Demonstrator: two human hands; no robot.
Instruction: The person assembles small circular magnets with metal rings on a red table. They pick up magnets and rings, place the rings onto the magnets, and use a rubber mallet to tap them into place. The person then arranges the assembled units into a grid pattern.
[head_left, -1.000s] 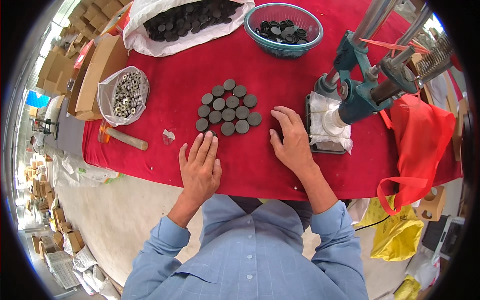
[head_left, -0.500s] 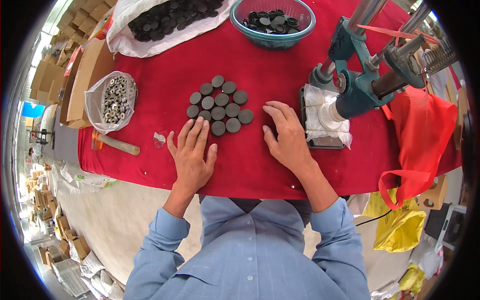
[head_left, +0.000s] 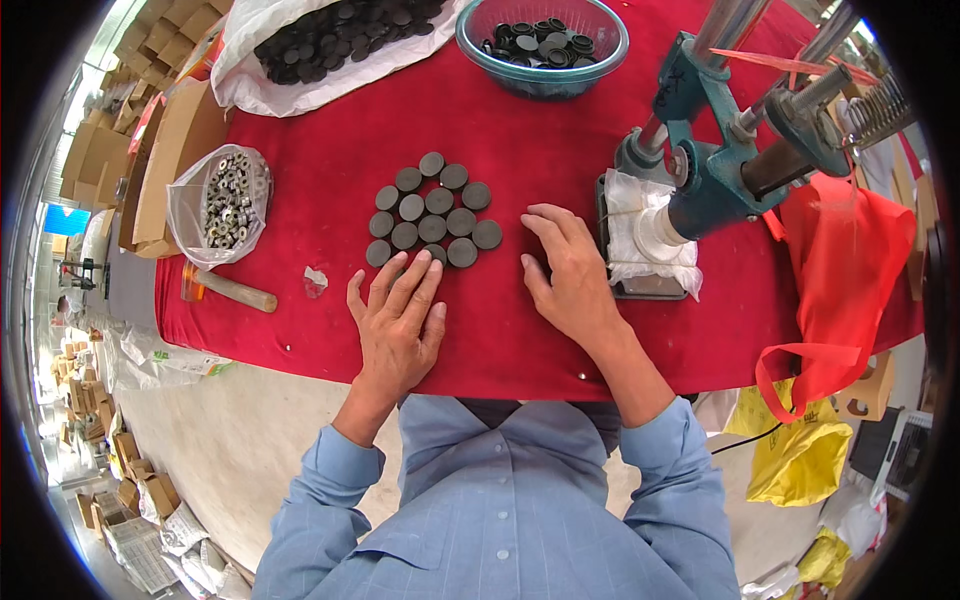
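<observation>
A cluster of round dark grey discs (head_left: 438, 201) lies flat on the red cloth in front of me. My left hand (head_left: 398, 325) is open, palm down, its fingers stretched toward the near edge of the cluster. Its middle fingertips touch or partly cover the nearest disc (head_left: 433, 254). To the right of the cluster, my right hand (head_left: 575, 275) rests open on the cloth, thumb and fingers apart, holding nothing. Just beyond it stands a green hand press (head_left: 715, 185), its white round pad (head_left: 660, 235) over a cloth-wrapped base.
A white sack (head_left: 235, 85) of black discs and a teal bowl (head_left: 545, 85) of black caps stand at the back. On the left are a clear bag of small metal parts (head_left: 230, 205), a cardboard box (head_left: 180, 160) and a short rod (head_left: 238, 291). A red bag (head_left: 840, 270) hangs at right.
My left hand has slid right and slightly toward me, from the cluster's front left to its nearest disc. A disc at the front left is now uncovered. The right hand has barely moved.
</observation>
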